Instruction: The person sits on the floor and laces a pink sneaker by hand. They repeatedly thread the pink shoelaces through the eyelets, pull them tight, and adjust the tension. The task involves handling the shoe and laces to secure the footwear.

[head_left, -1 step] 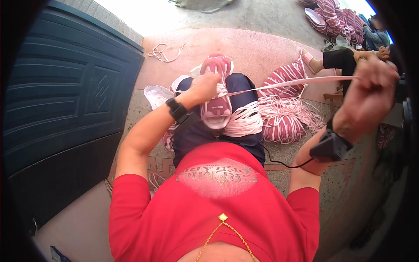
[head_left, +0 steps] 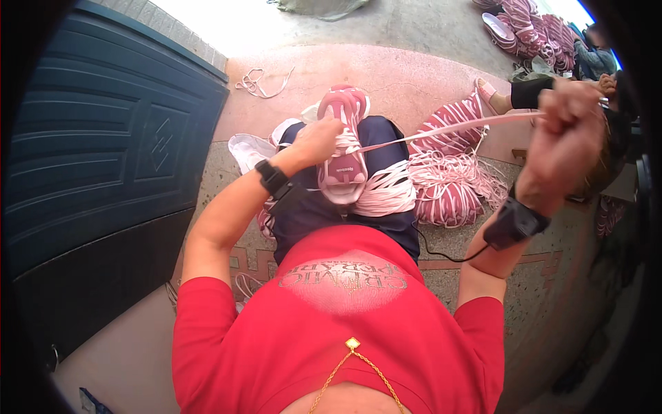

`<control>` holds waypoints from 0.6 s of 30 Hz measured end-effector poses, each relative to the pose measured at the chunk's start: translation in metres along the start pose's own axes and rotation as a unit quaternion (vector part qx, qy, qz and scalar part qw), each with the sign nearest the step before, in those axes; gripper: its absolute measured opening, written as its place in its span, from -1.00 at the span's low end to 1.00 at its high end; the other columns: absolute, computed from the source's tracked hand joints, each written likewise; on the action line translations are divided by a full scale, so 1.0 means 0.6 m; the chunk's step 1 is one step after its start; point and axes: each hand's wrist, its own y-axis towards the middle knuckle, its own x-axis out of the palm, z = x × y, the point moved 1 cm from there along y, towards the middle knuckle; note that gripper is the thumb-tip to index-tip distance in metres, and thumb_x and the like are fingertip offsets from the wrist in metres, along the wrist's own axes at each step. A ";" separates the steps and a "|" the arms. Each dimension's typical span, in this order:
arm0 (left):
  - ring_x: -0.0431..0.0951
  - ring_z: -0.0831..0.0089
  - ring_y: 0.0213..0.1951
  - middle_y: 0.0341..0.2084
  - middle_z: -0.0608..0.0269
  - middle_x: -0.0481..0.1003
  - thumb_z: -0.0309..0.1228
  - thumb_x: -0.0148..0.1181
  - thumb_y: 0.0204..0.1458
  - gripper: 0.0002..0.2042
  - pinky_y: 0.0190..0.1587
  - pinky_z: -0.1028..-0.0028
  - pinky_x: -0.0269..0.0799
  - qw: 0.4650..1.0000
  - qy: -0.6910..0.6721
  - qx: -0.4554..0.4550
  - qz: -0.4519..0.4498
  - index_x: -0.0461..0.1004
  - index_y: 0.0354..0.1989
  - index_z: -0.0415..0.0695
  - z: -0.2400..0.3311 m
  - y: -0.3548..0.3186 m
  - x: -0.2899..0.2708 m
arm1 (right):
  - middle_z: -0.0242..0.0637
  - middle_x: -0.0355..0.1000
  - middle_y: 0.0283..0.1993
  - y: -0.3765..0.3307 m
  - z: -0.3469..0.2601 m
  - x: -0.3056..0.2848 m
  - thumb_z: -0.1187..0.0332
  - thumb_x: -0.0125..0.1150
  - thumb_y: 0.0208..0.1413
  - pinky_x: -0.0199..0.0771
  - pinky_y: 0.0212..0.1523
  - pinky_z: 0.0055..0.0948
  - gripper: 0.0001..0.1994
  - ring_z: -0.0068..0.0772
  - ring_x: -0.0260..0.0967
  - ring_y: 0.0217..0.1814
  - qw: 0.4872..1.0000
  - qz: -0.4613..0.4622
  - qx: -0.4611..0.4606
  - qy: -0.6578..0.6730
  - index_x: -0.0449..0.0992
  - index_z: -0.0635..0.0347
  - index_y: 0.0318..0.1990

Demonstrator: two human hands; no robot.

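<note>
A dark blue door (head_left: pixel 103 152) fills the frame's left beside a pinkish concrete floor (head_left: pixel 414 76). At centre, a pink shoe (head_left: pixel 343 148) rests on the lap, the left hand (head_left: pixel 318 138) clamped on it. At upper right, the raised right hand (head_left: pixel 569 131) grips a taut pale lace (head_left: pixel 448 130), above lace bundles (head_left: pixel 448 186).
</note>
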 end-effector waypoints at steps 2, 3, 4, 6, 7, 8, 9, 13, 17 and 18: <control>0.45 0.02 -0.13 -0.25 -0.09 0.45 -0.50 -0.03 -0.01 -0.82 -0.11 0.20 0.34 0.998 -0.047 0.029 0.023 0.37 -0.21 -0.22 -0.048 -0.040 0.010 | -0.57 0.07 -0.61 -0.038 0.093 0.001 0.33 -0.05 0.25 -0.12 -0.67 -0.65 -0.86 -0.72 -0.14 -0.65 0.985 0.076 0.120 -0.102 0.38 0.19 -0.26; 0.46 0.01 -0.15 -0.27 -0.08 0.45 -0.50 -0.03 0.00 -0.82 -0.12 0.19 0.35 0.998 -0.048 0.032 0.023 0.37 -0.22 -0.22 -0.056 -0.051 0.014 | -0.59 0.11 -0.60 -0.067 0.142 -0.014 0.28 0.00 0.23 -0.09 -0.66 -0.68 -0.87 -0.74 -0.10 -0.65 0.969 0.063 0.215 -0.101 0.42 0.11 -0.26; 0.47 0.00 -0.17 -0.30 -0.07 0.46 -0.49 -0.03 0.00 -0.83 -0.13 0.18 0.35 0.998 -0.049 0.035 0.021 0.36 -0.22 -0.21 -0.060 -0.061 0.018 | -0.62 0.18 -0.58 -0.102 0.175 0.003 0.23 0.07 0.20 -0.05 -0.63 -0.71 -0.85 -0.80 -0.04 -0.62 0.925 0.066 0.310 -0.212 0.46 0.08 -0.28; 0.48 -0.01 -0.21 -0.35 -0.04 0.47 -0.48 -0.02 0.00 -0.84 -0.16 0.18 0.37 0.999 -0.014 0.035 0.003 0.36 -0.23 -0.20 -0.052 -0.068 0.014 | -0.57 0.34 -0.48 -0.181 0.262 -0.010 0.33 0.14 0.14 0.20 -0.47 -0.75 -0.87 -0.79 0.20 -0.47 0.884 -0.113 0.388 -0.234 0.51 0.19 -0.29; 0.49 -0.01 -0.23 -0.38 -0.02 0.47 -0.47 -0.01 0.01 -0.84 -0.18 0.18 0.38 0.999 0.023 0.024 -0.014 0.37 -0.24 -0.20 -0.045 -0.069 0.012 | -0.51 0.43 -0.39 -0.220 0.288 -0.002 0.37 0.15 0.11 0.30 -0.37 -0.68 -0.86 -0.74 0.29 -0.37 0.865 -0.194 0.382 -0.260 0.54 0.25 -0.31; 0.50 -0.01 -0.25 -0.41 0.00 0.48 -0.47 -0.01 0.01 -0.85 -0.20 0.18 0.40 0.998 0.059 0.017 -0.032 0.37 -0.25 -0.20 -0.040 -0.068 0.009 | -0.32 0.48 -0.47 -0.268 0.331 -0.013 0.33 0.14 0.08 0.39 -0.36 -0.50 -0.80 -0.57 0.38 -0.45 0.851 -0.248 0.367 -0.283 0.56 0.30 -0.32; 0.55 0.05 -0.38 -0.49 0.06 0.48 -0.46 0.00 0.00 -0.90 -0.33 0.23 0.46 0.988 0.144 0.064 0.002 0.38 -0.33 -0.18 -0.049 -0.074 0.013 | -0.11 0.49 -0.48 -0.294 0.340 0.005 0.31 0.13 0.02 0.43 -0.35 -0.35 -0.82 -0.31 0.46 -0.46 0.804 -0.303 0.357 -0.367 0.57 0.22 -0.35; 0.55 0.20 -0.54 -0.58 0.11 0.47 -0.47 0.03 -0.03 -0.96 -0.53 0.34 0.47 0.958 0.266 0.094 0.040 0.35 -0.44 -0.15 -0.033 -0.099 0.001 | -0.11 0.47 -0.48 -0.358 0.369 0.034 0.32 0.09 -0.01 0.46 -0.36 -0.22 -0.85 -0.12 0.48 -0.40 0.723 -0.379 0.188 -0.546 0.50 0.20 -0.44; 0.53 0.23 -0.65 -0.72 0.18 0.43 -0.48 0.03 -0.03 -0.96 -0.64 0.35 0.44 0.947 0.296 0.065 0.102 0.33 -0.44 -0.13 -0.030 -0.130 0.005 | -0.20 0.46 -0.49 -0.373 0.399 0.048 0.34 0.09 -0.03 0.48 -0.40 -0.30 -0.87 -0.21 0.49 -0.43 0.668 -0.395 0.090 -0.624 0.43 0.22 -0.46; 0.52 0.23 -0.67 -0.75 0.19 0.42 -0.48 0.03 -0.03 -0.96 -0.65 0.35 0.43 0.947 0.296 0.040 0.115 0.32 -0.43 -0.14 -0.031 -0.135 0.006 | -0.22 0.46 -0.49 -0.374 0.404 0.052 0.36 0.09 -0.03 0.49 -0.41 -0.31 -0.88 -0.24 0.50 -0.43 0.652 -0.405 0.069 -0.637 0.41 0.23 -0.46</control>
